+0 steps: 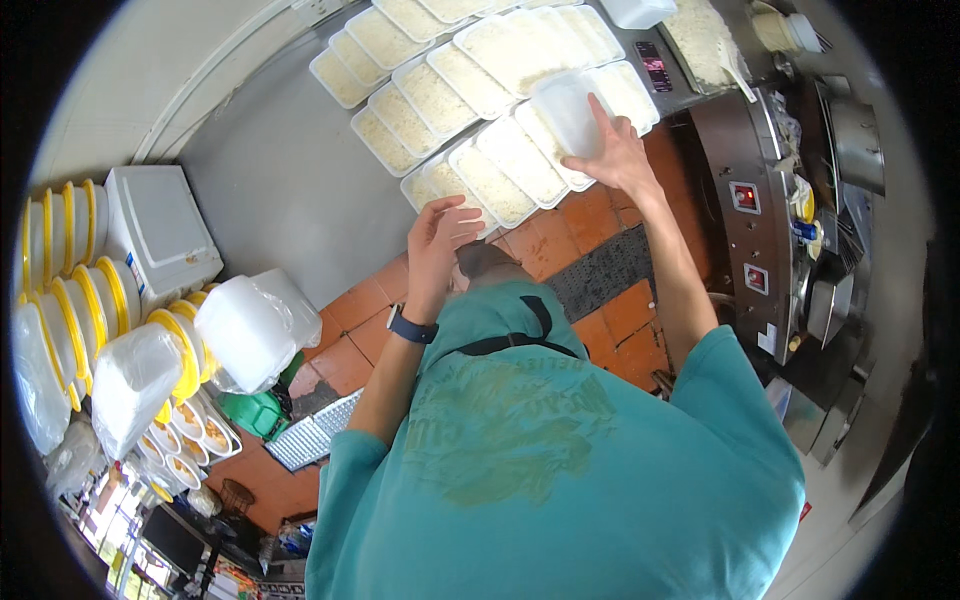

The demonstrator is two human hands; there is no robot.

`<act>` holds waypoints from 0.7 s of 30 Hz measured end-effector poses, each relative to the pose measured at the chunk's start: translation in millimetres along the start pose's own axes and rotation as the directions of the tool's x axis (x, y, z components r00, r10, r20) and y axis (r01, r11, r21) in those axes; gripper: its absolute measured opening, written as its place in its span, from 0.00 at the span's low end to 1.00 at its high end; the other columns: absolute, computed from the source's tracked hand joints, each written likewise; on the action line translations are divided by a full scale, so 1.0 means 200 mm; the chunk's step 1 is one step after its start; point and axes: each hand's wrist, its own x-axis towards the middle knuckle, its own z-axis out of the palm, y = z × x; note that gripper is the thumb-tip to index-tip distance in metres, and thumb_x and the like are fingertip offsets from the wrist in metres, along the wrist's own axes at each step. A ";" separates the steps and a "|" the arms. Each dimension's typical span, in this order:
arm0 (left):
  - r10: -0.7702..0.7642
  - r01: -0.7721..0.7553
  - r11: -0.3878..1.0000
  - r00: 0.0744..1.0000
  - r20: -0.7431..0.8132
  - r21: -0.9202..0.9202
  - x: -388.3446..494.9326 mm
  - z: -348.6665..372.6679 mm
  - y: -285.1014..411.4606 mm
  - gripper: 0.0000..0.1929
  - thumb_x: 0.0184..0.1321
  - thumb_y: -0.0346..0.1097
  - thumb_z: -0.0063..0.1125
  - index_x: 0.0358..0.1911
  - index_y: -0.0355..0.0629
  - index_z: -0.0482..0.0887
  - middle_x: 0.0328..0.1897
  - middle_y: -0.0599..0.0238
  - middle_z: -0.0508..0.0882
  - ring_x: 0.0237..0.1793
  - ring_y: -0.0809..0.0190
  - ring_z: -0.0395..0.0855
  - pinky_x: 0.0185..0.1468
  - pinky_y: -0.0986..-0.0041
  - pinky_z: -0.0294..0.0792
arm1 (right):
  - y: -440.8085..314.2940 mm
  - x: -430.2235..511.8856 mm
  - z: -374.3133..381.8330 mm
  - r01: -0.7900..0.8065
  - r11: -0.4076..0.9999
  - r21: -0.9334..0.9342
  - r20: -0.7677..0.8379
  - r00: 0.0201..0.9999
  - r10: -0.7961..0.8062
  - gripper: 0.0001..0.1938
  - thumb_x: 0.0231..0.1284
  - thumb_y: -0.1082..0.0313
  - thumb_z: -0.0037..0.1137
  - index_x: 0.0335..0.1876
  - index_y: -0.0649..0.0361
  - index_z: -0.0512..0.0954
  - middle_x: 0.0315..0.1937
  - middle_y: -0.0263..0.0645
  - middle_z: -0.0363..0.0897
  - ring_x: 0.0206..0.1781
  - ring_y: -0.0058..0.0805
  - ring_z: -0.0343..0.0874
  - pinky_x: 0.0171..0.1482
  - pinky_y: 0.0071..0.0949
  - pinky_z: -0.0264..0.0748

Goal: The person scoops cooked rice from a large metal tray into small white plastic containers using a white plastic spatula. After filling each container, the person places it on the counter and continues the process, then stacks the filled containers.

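Rows of white plastic trays filled with rice (491, 180) overlap one another on a grey metal counter (277, 150). My right hand (619, 154) rests on a translucent plastic lid or tray (568, 109) lying over the rice trays at the right, its index finger stretched along it and the thumb at its near edge; whether it grips is not clear. My left hand (444, 229), with a watch on the wrist, hovers at the near edge of the front row, fingers apart, holding nothing.
At the right back are a phone (654, 67) and a large tray of loose rice (701, 37) with a white paddle. On the left stand a white box (161, 225), yellow-rimmed tubs (97, 300) and plastic-wrapped container stacks (244, 326). Control panels (742, 199) line the right side.
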 end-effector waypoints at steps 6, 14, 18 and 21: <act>0.019 -0.021 1.000 0.995 -0.103 -0.021 -0.02 -0.13 -0.09 0.13 0.74 0.32 0.45 0.55 0.34 0.77 0.46 0.55 0.87 0.45 0.62 0.86 0.52 0.73 0.76 | 0.04 0.01 0.14 0.030 0.997 -0.073 0.050 0.998 -0.027 0.63 0.37 0.40 0.74 0.82 0.45 0.47 0.65 0.66 0.59 0.72 0.63 0.59 0.71 0.62 0.57; 0.017 -0.005 0.997 0.989 -0.149 0.076 0.01 -0.20 -0.12 0.14 0.75 0.34 0.45 0.57 0.35 0.78 0.48 0.55 0.86 0.48 0.60 0.86 0.55 0.70 0.76 | -0.01 0.01 0.19 0.045 0.993 -0.105 -0.048 0.998 -0.050 0.63 0.38 0.45 0.75 0.82 0.49 0.46 0.64 0.66 0.59 0.70 0.65 0.59 0.67 0.64 0.59; 0.002 0.009 0.998 0.984 -0.176 0.061 0.03 -0.22 -0.08 0.12 0.71 0.30 0.48 0.53 0.35 0.78 0.46 0.56 0.87 0.47 0.63 0.85 0.52 0.73 0.75 | 0.01 0.06 0.22 -0.016 0.995 -0.098 0.008 1.000 0.016 0.62 0.40 0.46 0.74 0.82 0.50 0.46 0.64 0.66 0.59 0.67 0.65 0.62 0.67 0.64 0.60; 0.082 -0.059 0.992 0.974 -0.209 0.116 0.07 -0.25 -0.01 0.12 0.70 0.29 0.48 0.53 0.34 0.78 0.45 0.57 0.87 0.47 0.63 0.85 0.51 0.74 0.75 | 0.06 0.07 0.18 -0.006 0.982 0.188 0.047 0.999 -0.003 0.60 0.39 0.50 0.72 0.81 0.51 0.47 0.63 0.66 0.63 0.66 0.62 0.68 0.66 0.64 0.64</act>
